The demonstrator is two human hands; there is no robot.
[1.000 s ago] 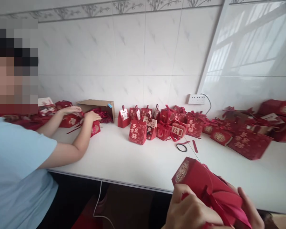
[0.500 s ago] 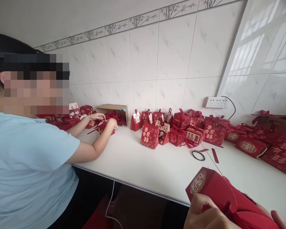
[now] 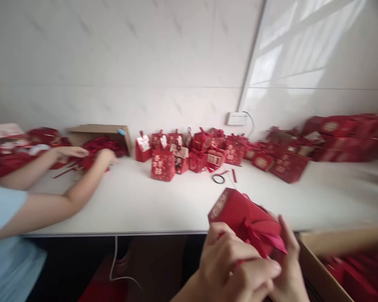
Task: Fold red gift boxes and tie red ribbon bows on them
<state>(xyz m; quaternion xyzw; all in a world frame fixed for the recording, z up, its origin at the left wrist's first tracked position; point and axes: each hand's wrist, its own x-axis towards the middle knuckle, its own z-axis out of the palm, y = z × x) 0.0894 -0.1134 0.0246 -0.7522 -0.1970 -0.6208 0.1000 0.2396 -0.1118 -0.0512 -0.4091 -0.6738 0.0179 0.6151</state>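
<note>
A red gift box [image 3: 239, 212] with a gold-printed end is tilted above the table's near edge. Red ribbon [image 3: 266, 239] crosses its side, its pink-red tail hanging toward the right. My right hand [image 3: 290, 256] supports the box from the right and beneath, thumb up along its side. Curled against the near side of the box is my left hand [image 3: 236, 266], with bits of red ribbon showing between the fingers. Motion blur softens the fingers, and part of the box is hidden behind them.
A co-worker's hands [image 3: 105, 157] work over red ribbon by a cardboard box [image 3: 96, 128] at left. Several finished red boxes [image 3: 162, 165] line the wall. A black ring [image 3: 218, 179] and red strip [image 3: 234, 175] lie mid-table. An open carton [image 3: 326, 272] with red items stands lower right.
My view has swung to the right, bringing the carton and stacked red boxes into sight. The gift box has turned, and its ribbon now shows across the side between my hands.
</note>
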